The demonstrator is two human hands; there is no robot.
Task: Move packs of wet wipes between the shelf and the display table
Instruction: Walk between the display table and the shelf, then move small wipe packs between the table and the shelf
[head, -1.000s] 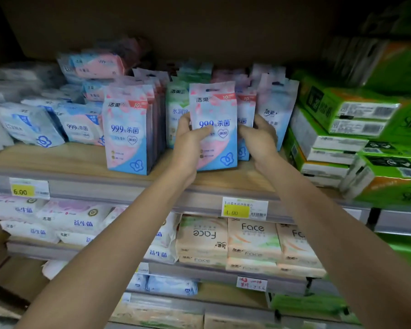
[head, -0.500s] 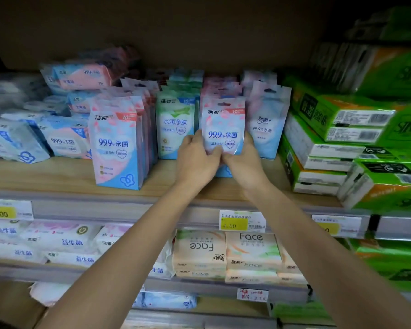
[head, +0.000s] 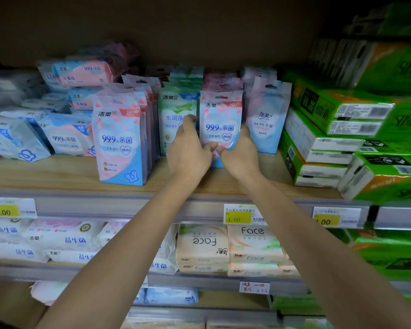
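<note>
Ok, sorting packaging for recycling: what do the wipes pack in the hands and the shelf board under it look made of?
The pink-and-blue upright wet wipes pack looks like thin printed plastic film, slightly glossy, with a punched hanging slot on top. The light matt shelf board shows wood grain; whether solid wood or laminate is unclear.

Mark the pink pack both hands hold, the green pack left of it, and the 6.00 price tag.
pink pack point(head: 220, 122): head view, printed front centre.
green pack point(head: 172, 108): head view, upper front.
6.00 price tag point(head: 6, 210): head view, yellow patch.
</note>
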